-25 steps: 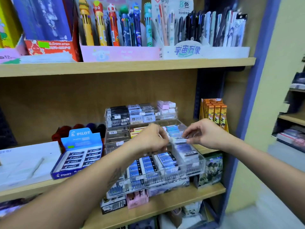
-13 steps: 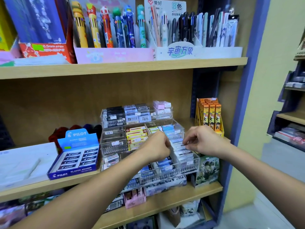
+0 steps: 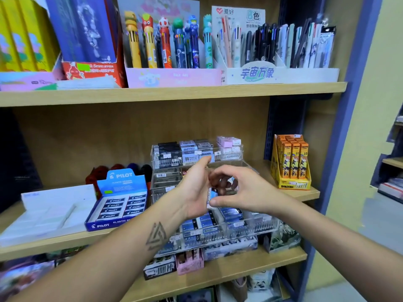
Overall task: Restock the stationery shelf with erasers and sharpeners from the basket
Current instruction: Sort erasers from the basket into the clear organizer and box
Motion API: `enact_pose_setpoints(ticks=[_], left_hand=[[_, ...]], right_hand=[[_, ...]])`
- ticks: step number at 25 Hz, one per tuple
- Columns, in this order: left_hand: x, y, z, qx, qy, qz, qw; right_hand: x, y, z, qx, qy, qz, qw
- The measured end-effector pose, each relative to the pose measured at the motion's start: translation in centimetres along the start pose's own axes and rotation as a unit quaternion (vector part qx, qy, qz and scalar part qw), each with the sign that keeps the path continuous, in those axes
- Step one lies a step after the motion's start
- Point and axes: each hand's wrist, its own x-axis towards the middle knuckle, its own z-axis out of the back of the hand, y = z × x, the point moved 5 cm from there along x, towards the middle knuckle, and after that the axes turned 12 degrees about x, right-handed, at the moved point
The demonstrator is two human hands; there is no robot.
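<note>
Blue-sleeved eraser (image 3: 212, 196) is pinched by the right hand (image 3: 244, 192) fingers against the left hand (image 3: 194, 190). Left fingers are curled round it, above the clear acrylic tray (image 3: 257, 225).

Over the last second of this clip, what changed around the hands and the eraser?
Both hands drew together and rose off the clear acrylic tiered organiser. The left hand turned palm-inward; the right hand closed in until its fingers curl by the left's. The small blue-and-white eraser, earlier held flat, now stands on end between them. The blue Pilot eraser box stayed put.
</note>
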Motion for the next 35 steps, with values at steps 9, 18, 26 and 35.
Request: enact_pose_setpoints(ticks=[9, 18, 26, 35], left_hand=[[-2.5, -1.0, 3.3, 0.075, -0.042, -0.024, 0.996], [-4.8, -0.6, 8.1, 0.225, -0.157, -0.084, 0.958], [-7.7, 0.4, 9.3, 0.727, -0.121, -0.254, 0.626], [-7.6, 1.1, 9.9, 0.734, -0.127, -0.268, 0.61]], right_hand=[[2.6, -0.2, -0.1, 0.0, -0.077, -0.005, 0.997], [3.3, -0.1, -2.6, -0.125, -0.022, 0.039, 0.991], [3.6, -2.5, -4.0, -0.156, -0.012, -0.093, 0.983], [4.4, -2.6, -8.7, -0.322, 0.023, -0.015, 0.946]])
